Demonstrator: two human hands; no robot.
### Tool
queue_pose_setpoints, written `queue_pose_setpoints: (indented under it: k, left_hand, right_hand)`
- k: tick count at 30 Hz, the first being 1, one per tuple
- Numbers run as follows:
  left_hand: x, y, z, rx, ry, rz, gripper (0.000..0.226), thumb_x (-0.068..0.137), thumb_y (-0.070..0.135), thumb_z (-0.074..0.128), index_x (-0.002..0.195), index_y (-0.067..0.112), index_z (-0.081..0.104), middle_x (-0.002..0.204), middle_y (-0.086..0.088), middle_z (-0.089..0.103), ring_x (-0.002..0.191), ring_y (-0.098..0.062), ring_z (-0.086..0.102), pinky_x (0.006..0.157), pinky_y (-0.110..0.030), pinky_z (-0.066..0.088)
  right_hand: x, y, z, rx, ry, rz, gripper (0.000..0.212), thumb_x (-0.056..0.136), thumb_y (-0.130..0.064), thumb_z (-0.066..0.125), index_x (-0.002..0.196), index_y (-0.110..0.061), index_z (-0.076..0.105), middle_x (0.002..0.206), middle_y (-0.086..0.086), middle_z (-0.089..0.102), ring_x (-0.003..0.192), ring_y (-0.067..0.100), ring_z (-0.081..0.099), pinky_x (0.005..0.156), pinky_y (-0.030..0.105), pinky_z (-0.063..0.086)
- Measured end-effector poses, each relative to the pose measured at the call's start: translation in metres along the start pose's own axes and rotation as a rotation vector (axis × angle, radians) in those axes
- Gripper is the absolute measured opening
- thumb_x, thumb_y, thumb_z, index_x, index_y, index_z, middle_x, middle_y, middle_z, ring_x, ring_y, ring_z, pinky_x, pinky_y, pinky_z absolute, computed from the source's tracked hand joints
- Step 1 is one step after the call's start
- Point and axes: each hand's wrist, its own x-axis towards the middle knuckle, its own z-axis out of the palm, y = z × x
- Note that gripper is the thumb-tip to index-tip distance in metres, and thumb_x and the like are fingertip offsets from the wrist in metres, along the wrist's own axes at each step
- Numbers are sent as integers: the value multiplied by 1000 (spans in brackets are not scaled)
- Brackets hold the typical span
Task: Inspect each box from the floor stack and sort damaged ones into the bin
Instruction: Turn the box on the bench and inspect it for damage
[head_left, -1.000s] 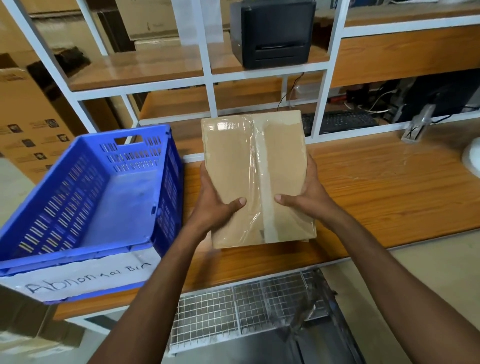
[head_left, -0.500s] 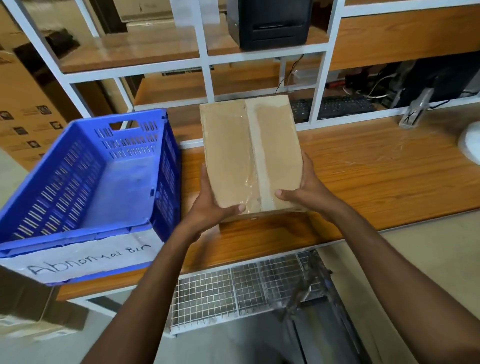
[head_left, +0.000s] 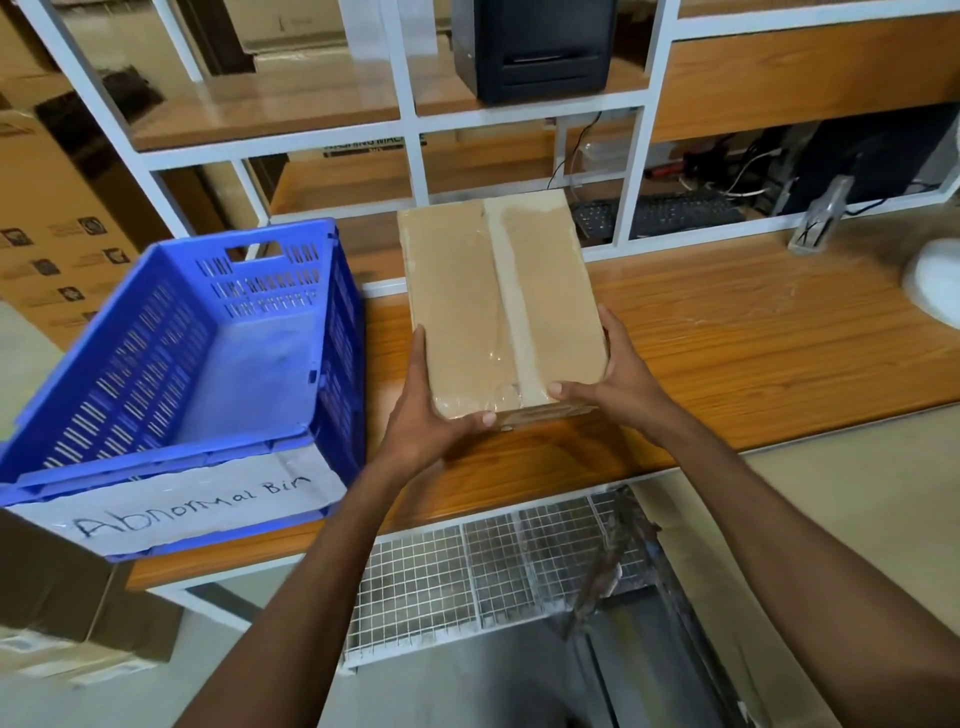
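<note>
A brown cardboard box (head_left: 498, 296) with a strip of clear tape down its middle is held over the wooden table (head_left: 727, 353), its taped top facing me. My left hand (head_left: 431, 410) grips its near left corner, thumb on top. My right hand (head_left: 618, 379) grips its near right corner, thumb on the top face. The blue plastic bin (head_left: 171, 364) labelled "Abnormal Bin" stands on the table to the left of the box, with nothing inside.
White shelving (head_left: 410, 104) rises behind the table and carries a black printer (head_left: 535, 47); a keyboard (head_left: 654, 215) lies on a lower shelf. Cardboard cartons (head_left: 57, 208) stand at far left, another carton (head_left: 72, 613) at lower left. A wire mesh rack (head_left: 493, 577) sits under the table.
The box has tilted flatter, its far end dropping toward the table and its near edge now showing. Both hands keep their grip on the near corners.
</note>
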Motion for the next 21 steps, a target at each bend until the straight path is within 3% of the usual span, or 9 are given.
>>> queue_pose_setpoints:
  k: [4,7,10,13,16,19,21]
  left_hand:
    - [-1,18,-8,6,124,16,114,76,36,93,164,35,21,151,17,35,138,-12,43,105,-36,51]
    - [2,34,-14,33,243,26,86,77,43,91,149,34,45,135,15,52,123,-16,59,95,-46,61]
    - [1,47,-15,51,310,0,78,76,64,84,141,39,49,127,17,57,121,-18,63,95,-51,61]
    - [1,59,-18,74,372,-19,74,70,84,69,132,47,52,118,22,58,121,-19,63,98,-53,58]
    - [3,67,-21,190,400,4,62,81,78,71,129,42,56,117,15,68,117,-20,67,103,-50,53]
    - [4,74,-21,258,437,-13,60,87,73,69,132,36,58,125,8,71,116,-21,67,101,-46,51]
    - [6,82,-24,245,472,-43,64,84,76,68,133,36,57,122,8,70,113,-17,64,95,-41,51]
  right_hand:
    - [-8,-15,-2,84,49,-42,118,67,-21,98,162,-31,29,141,-14,52,127,7,55,97,29,57]
    - [-5,-29,-3,122,124,-100,83,78,-25,92,150,-29,50,139,-12,60,124,8,63,95,29,60]
    - [-5,-36,-5,87,184,-131,61,84,-34,88,138,-31,59,127,-14,68,114,6,68,94,39,62]
    - [-6,-38,-4,58,224,-110,60,77,-51,88,130,-38,62,121,-13,71,109,9,71,90,48,63]
    - [-7,-40,0,6,301,-91,61,68,-68,81,122,-46,62,125,-12,71,113,14,69,92,50,61]
    - [-4,-49,3,-47,328,-83,55,76,-63,82,123,-47,58,128,-12,70,116,17,66,96,50,58]
    - [-1,-60,1,-80,339,-77,62,78,-65,81,131,-48,52,127,-13,68,117,17,65,100,49,55]
